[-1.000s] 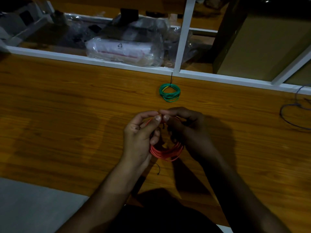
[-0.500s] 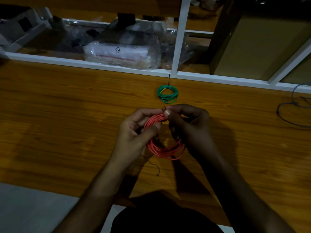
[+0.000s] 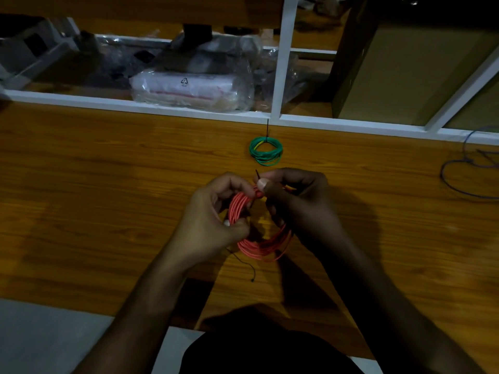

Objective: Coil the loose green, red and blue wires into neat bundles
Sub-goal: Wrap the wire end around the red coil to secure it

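Observation:
A coil of red wire (image 3: 260, 247) hangs between my two hands above the wooden desk (image 3: 108, 184). My left hand (image 3: 210, 222) grips the coil's left side. My right hand (image 3: 294, 201) pinches the coil's top together with a thin black tie whose tip pokes up past the thumb. The tie's other end (image 3: 244, 263) trails down under the left hand. A finished green coil (image 3: 266, 151), bound with a black tie, lies flat on the desk just beyond my hands. Loose blue wire (image 3: 464, 174) sprawls at the far right edge.
A white-framed partition (image 3: 286, 60) runs along the back of the desk. Behind it lie plastic-wrapped packages (image 3: 194, 87) and a cardboard box (image 3: 410, 68). A grey floor strip (image 3: 40, 338) shows below the desk's front edge.
My left hand slid from the coil's top down to its left side, uncovering more red loops. My right hand stayed pinched at the top with the tie tip now sticking up.

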